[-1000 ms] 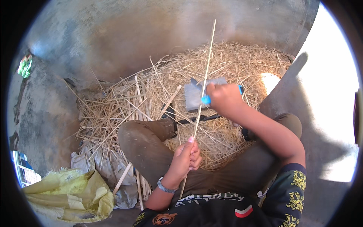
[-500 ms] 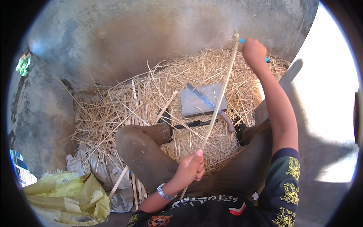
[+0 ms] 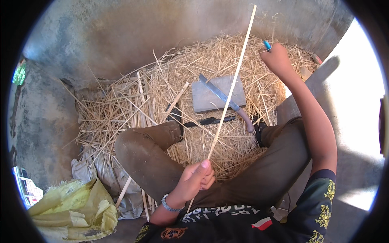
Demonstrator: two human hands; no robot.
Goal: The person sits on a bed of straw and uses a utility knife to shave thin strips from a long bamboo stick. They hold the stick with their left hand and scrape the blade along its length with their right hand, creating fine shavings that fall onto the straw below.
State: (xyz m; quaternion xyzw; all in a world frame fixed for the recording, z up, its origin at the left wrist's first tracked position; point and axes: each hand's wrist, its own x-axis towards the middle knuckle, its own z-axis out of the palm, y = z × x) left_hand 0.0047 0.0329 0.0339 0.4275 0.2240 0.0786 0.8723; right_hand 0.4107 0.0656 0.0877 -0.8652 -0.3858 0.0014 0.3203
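A long pale strip [image 3: 234,87], which looks like split bamboo, slants up and away in front of me. My left hand [image 3: 196,179] is closed round its lower part, thumb on top, and the tail end shows below the fist. Farther off at the right, my right hand [image 3: 276,60] is closed round a small blue tool [image 3: 266,45]. Only a bit of that tool shows, so its exact kind is hidden. Thin curled shavings [image 3: 275,20] hang near it. The strip's far end stands apart from my right hand, to its left.
A machete [image 3: 221,95] with a wooden handle lies across a grey block [image 3: 202,97]. A dark, long object [image 3: 208,121] lies just nearer. Shavings and strips [image 3: 133,101] cover the floor between my legs and the concrete wall [image 3: 133,36]. A yellowish sack [image 3: 77,210] sits at lower left.
The tool in my right hand was at the strip's far end; my right hand is now apart from it, slightly farther right. Loose curls are now in the air there.
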